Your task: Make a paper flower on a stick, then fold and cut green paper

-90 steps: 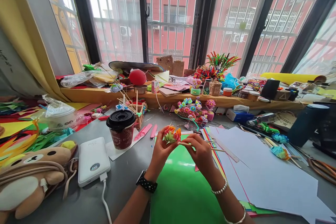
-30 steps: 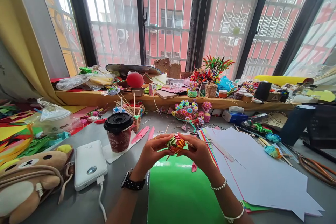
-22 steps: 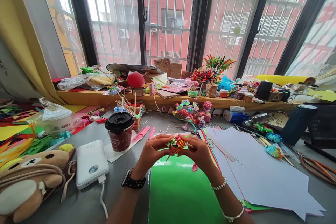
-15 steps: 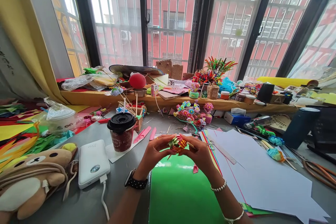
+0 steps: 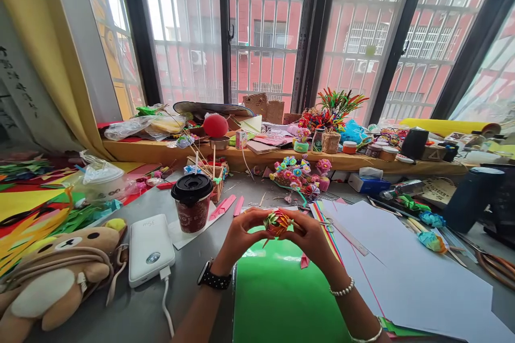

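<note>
Between my two hands is a small folded-paper ball (image 5: 278, 223) with pointed green, orange and red petals, held up over the near part of the desk. My left hand (image 5: 246, 231) grips it from the left, thumb below and fingers above. From the right, my right hand (image 5: 308, 233) pinches it in the same way, its fingertips partly hidden behind the ball. A thin pointed tip sticks out beneath it. Under my hands lies a glossy green board (image 5: 287, 295). Pink folded paper strips (image 5: 223, 207) rest beyond my left hand, and a small pink piece (image 5: 304, 261) lies by my right wrist.
A lidded dark red cup (image 5: 192, 213), a white power bank (image 5: 151, 249) and a plush bear (image 5: 64, 273) stand or lie on the left. White paper sheets (image 5: 418, 262) with scissors (image 5: 328, 225) and a ruler (image 5: 353, 241) cover the right. Paper flowers (image 5: 295, 174) sit behind.
The whole view has shifted slightly, so things appear a little farther right. Both hands still hold the paper ball, which looks turned a little.
</note>
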Tool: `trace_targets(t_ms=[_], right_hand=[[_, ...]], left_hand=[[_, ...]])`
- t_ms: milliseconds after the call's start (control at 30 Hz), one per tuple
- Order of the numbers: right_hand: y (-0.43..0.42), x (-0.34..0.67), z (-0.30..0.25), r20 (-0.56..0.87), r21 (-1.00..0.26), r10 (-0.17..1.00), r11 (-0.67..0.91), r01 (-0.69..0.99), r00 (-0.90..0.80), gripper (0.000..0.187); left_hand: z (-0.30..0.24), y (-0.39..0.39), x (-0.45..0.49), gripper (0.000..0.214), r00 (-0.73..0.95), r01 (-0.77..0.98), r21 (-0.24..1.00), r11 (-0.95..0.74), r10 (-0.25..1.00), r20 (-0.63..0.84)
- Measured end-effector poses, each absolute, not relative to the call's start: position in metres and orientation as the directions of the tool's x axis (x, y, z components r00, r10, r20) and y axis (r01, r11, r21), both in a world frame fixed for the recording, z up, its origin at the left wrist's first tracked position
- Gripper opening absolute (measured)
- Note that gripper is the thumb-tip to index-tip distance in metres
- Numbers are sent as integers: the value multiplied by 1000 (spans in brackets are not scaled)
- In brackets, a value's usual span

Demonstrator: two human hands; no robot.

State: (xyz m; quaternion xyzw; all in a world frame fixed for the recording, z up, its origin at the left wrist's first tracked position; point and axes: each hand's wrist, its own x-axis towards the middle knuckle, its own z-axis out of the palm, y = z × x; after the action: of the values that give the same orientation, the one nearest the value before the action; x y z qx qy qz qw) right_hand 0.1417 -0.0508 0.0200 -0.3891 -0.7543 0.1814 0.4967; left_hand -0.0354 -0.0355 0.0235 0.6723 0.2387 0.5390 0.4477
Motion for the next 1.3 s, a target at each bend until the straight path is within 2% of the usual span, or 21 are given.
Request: trace_targets(t_ms=[133, 300, 433, 667, 833, 1000, 1167, 1300], right_hand=[[-50, 142, 18, 580, -688, 787, 611, 392, -208, 49], [-53, 150, 27, 465, -756, 810, 573, 317, -357, 59], [-55, 153, 32, 447, -755, 794, 582, 302, -412, 60], [-55, 147, 30, 498, -727, 809, 586, 357, -313, 39], [-59, 142, 31, 516, -745, 806, 590, 313, -290, 40], [-54, 144, 26, 534, -762, 821, 570, 306, -201, 38], [-50, 143, 21, 587, -693, 802, 567, 445, -107, 36], [-52, 143, 22, 584, -681, 801, 570, 460, -128, 39]], left_hand=[[24, -35, -36, 40, 310, -154, 866, -477, 808, 500], [26, -34, -41, 40, 373, -132, 866, -483, 785, 495], [26, -32, -46, 39, 442, -149, 866, -477, 752, 490], [30, -36, -46, 39, 462, -144, 890, -433, 766, 447], [31, -36, -46, 39, 451, -185, 913, -363, 794, 407], [21, -30, -37, 52, 386, -306, 929, -210, 864, 322], [16, -27, -26, 36, 354, -306, 951, -56, 920, 168], [21, -32, -26, 35, 316, -308, 951, -8, 942, 110]])
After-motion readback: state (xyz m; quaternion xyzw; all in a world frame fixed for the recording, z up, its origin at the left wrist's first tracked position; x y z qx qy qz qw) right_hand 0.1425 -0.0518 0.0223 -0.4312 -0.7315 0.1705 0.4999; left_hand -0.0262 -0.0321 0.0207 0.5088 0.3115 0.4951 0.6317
